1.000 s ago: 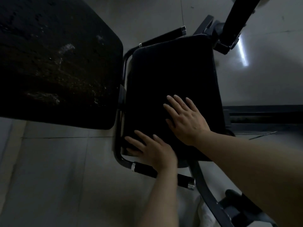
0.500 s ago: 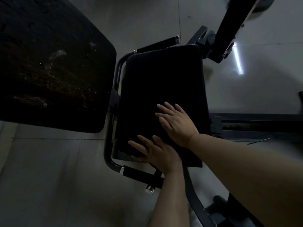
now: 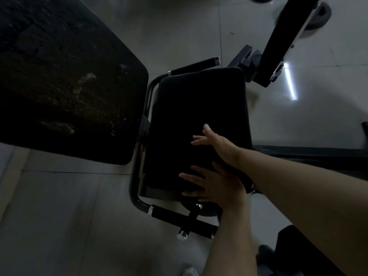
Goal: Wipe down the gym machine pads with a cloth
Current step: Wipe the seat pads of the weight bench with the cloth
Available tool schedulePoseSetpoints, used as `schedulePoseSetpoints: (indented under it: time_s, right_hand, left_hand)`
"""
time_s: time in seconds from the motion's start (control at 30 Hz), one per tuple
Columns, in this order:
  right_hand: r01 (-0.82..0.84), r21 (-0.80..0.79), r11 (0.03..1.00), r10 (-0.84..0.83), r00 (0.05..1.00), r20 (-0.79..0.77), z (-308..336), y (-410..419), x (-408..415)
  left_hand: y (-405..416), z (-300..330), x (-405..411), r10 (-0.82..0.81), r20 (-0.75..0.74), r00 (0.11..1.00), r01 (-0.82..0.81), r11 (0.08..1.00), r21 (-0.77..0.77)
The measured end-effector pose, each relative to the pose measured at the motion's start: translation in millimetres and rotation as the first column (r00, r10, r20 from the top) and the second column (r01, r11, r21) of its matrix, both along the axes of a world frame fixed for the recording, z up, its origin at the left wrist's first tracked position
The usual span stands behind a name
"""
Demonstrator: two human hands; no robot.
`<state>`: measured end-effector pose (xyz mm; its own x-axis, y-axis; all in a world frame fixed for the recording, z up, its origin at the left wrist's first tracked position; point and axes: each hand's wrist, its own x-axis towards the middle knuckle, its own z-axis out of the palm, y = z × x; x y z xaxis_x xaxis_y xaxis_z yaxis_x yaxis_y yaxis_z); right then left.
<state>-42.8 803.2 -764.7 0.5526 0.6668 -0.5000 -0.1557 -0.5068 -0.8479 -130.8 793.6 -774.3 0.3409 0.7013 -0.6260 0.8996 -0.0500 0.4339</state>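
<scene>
Since half a second ago, the right hand (image 3: 221, 146) has rolled from flat, palm down, onto its edge, thumb uppermost and fingers extended toward the left of the frame; the left hand (image 3: 215, 188) is pressed on the same spot near the pad's lower edge as before. Nearest the camera, at lower centre, a black-gripped handle bar (image 3: 179, 217) runs from lower right to upper left. Just above it, the left hand lies on the seat pad (image 3: 199, 108) with fingers straight and spread, gripping nothing. The right hand sits just above the left, at the pad's lower right quarter, fingers straight and loose, also gripping nothing. No cloth can be made out: the pad surface is very dark, and a dark cloth lying on it would not be distinguishable. The seat pad occupies frame centre with its long axis running from lower frame to upper frame, so nearly all unwiped length lies beyond both hands, toward the upper frame. The right hand is the nearer to that area and is judged better placed for a stroke along the axis. Farther off, a second handle (image 3: 194, 66) borders the pad's top edge. The large back pad (image 3: 65, 76) fills the upper left, well apart from both hands.
</scene>
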Motion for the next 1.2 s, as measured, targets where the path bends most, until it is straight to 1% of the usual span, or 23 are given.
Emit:
schedulePoseSetpoints:
  time_s: [0.03, 0.1, 0.13, 0.27, 0.3, 0.37, 0.43, 0.47, 0.53, 0.57, 0.63, 0.67, 0.7, 0.73, 0.8, 0.83, 0.9, 0.93, 0.97, 1.0, 1.07, 1.13, 1.2]
  right_hand:
    - [0.029, 0.005, 1.0, -0.029, 0.999, -0.037, 3.4, -0.9, 2.9]
    - [0.095, 0.008, 0.995, -0.094, 0.992, -0.089, 10.7, -3.8, 8.6]
    - [0.123, 0.024, 0.992, -0.12, 0.987, -0.104, 14.1, -4.4, 9.4]
    - [0.268, 0.093, 0.959, -0.255, 0.958, -0.135, 13.9, -6.1, 1.3]
    - [0.309, 0.085, 0.947, -0.299, 0.948, -0.108, 12.2, -6.8, -4.2]
    - [0.423, 0.092, 0.902, -0.429, 0.902, 0.058, 9.5, -10.7, -20.8]
    - [0.56, 0.151, 0.815, -0.576, 0.749, 0.328, 10.0, -17.0, -49.6]
    - [0.614, 0.19, 0.766, -0.629, 0.655, 0.419, 9.4, -18.5, -70.4]
    - [0.683, 0.24, 0.69, -0.695, 0.532, 0.483, 8.2, -13.7, -119.5]
    - [0.707, 0.216, 0.673, -0.69, 0.497, 0.526, 4.7, -7.3, -142.9]
    - [0.787, 0.015, 0.617, -0.621, 0.475, 0.623, -6.7, 7.8, -177.8]
    - [0.835, -0.122, 0.537, -0.613, 0.485, 0.624, -13.4, 16.7, -186.5]
    - [0.855, -0.254, 0.451, -0.649, 0.51, 0.564, -17.3, 27.2, -189.4]
    - [0.861, -0.323, 0.394, -0.708, 0.508, 0.491, -18.6, 39.0, -188.0]
    - [0.895, -0.286, 0.341, -0.805, 0.436, 0.403, -19.7, 57.6, -181.3]
    - [0.921, -0.244, 0.303, -0.835, 0.38, 0.399, -20.7, 66.4, -179.0]
    - [0.965, -0.162, 0.207, -0.853, 0.259, 0.454, -23.1, 75.8, -176.7]
    - [0.982, -0.089, 0.164, -0.84, 0.187, 0.509, -24.5, 76.0, -176.7]
    - [0.993, -0.016, 0.114, -0.826, 0.104, 0.553, -26.9, 73.0, -177.4]
    - [0.998, 0.03, 0.051, -0.823, 0.025, 0.568, -30.5, 67.8, -177.5]
    - [0.997, 0.035, -0.071, -0.833, -0.078, 0.548, -44.7, 50.8, -176.1]
    - [0.989, -0.057, -0.136, -0.908, -0.101, 0.407, -49.1, 43.1, -165.6]
    - [0.985, -0.111, -0.131, -0.969, -0.103, 0.225, -48.9, 46.9, -151.8]
  left_hand:
    - [3.4, -3.2, -3.1, -0.057, -0.016, 0.998, 0.056, 0.998, -0.031]
    - [4.5, 10.2, -7.2, -0.267, -0.042, 0.963, 0.262, 0.96, -0.104]
    - [3.1, 16.7, -7.7, -0.314, -0.034, 0.949, 0.307, 0.942, -0.136]
    - [18.4, 33.1, 3.9, -0.036, 0.01, 0.999, 0.037, 0.966, -0.254]
    - [26.6, 30.2, 3.2, 0.069, 0.068, 0.995, -0.044, 0.949, -0.311]
    - [47.0, 35.5, -7.4, 0.316, 0.176, 0.932, -0.19, 0.841, -0.506]
    - [62.1, 54.6, -13.1, 0.429, 0.139, 0.892, -0.247, 0.722, -0.646]
    - [69.5, 65.6, -14.3, 0.4, 0.103, 0.911, -0.225, 0.689, -0.689]
    - [86.9, 77.2, -17.7, 0.289, 0.039, 0.957, -0.162, 0.638, -0.753]
    - [97.0, 78.7, -18.4, 0.219, 0.035, 0.975, -0.11, 0.614, -0.782]
    - [118.6, 80.3, -19.0, 0.124, 0.01, 0.992, -0.063, 0.574, -0.817]
    - [127.1, 82.9, -17.1, 0.071, -0.001, 0.997, -0.042, 0.588, -0.808]
    - [133.9, 85.6, -15.1, 0.016, 0.009, 1.0, -0.002, 0.594, -0.805]
    - [140.5, 87.1, -11.9, -0.047, 0.044, 0.998, 0.063, 0.6, -0.797]
    - [148.7, 86.5, -2.3, -0.157, 0.173, 0.972, 0.234, 0.659, -0.715]
    - [150.8, 83.2, 2.3, -0.215, 0.263, 0.94, 0.336, 0.713, -0.615]
    - [152.7, 66.2, 15.3, -0.386, 0.415, 0.824, 0.508, 0.827, -0.239]
    - [152.2, 53.4, 23.2, -0.494, 0.453, 0.742, 0.565, 0.825, -0.026]
    - [150.5, 39.8, 31.9, -0.604, 0.452, 0.656, 0.607, 0.779, 0.16]
    - [148.1, 26.1, 41.0, -0.707, 0.415, 0.573, 0.654, 0.7, 0.289]
    - [139.7, 1.5, 59.3, -0.854, 0.288, 0.433, 0.757, 0.518, 0.399]
    - [131.9, -17.6, 73.1, -0.936, 0.129, 0.328, 0.815, 0.349, 0.462]
    - [129.4, -30.4, 78.5, -0.952, 0.045, 0.302, 0.813, 0.282, 0.51]
